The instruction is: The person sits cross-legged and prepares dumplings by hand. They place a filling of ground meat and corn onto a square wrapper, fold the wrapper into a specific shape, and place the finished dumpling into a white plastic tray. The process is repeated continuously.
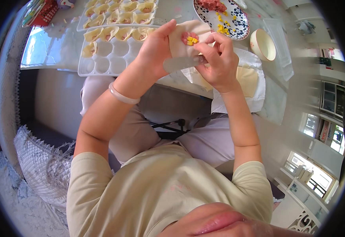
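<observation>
My left hand (155, 47) supports a thin, pale wonton wrapper (177, 39), its thumb raised beside the sheet and its other fingers mostly hidden beneath. On the wrapper lies a small lump of pink minced filling (184, 38) topped with a few yellow corn kernels (192, 40). My right hand (221, 65) is closed around a pale translucent spatula (179, 63), whose flat blade points left under the wrapper, near my left wrist. Thumb and forefinger of that hand pinch together at the wrapper's right edge, close to the filling.
Filled wontons sit in white trays (86, 67) at left. A patterned plate (241, 29) holds minced meat (212, 4) and corn; a cream bowl (263, 45) stands beside it. Stacked wrappers (246, 81) lie on white paper at the right table edge. A red basket (45, 14) occupies the far left.
</observation>
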A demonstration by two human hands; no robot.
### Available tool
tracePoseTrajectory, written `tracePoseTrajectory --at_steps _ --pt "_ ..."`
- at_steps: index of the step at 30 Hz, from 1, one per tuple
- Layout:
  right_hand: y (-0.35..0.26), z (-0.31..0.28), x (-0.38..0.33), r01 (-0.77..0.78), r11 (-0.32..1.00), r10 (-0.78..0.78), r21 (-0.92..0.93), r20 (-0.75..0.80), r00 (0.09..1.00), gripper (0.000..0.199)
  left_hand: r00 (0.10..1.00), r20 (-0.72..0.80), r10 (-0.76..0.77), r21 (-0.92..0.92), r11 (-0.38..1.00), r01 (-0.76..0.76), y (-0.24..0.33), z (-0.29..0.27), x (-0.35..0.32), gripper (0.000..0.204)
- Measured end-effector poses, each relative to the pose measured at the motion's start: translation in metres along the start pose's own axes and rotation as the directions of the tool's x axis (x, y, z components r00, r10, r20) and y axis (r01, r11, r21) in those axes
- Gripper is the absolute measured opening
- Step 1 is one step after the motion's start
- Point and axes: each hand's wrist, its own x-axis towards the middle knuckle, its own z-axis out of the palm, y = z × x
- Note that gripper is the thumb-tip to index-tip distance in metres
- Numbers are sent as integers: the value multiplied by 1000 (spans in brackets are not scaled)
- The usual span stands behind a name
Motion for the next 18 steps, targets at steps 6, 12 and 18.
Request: tracePoseTrajectory --at_steps 6,12,18 --pt "-4 -9 3 -167 938 198 305 -74 977 18 995 15 100 224 969 -100 -14 0 7 46" --pt "1 -13 2 -481 750 525 454 34 850 16 968 186 171 591 767 -249 -29 1 7 50" --pt "1 -8 0 -464 723 578 511 -81 812 20 978 73 194 640 744 -195 -36 10 6 41"
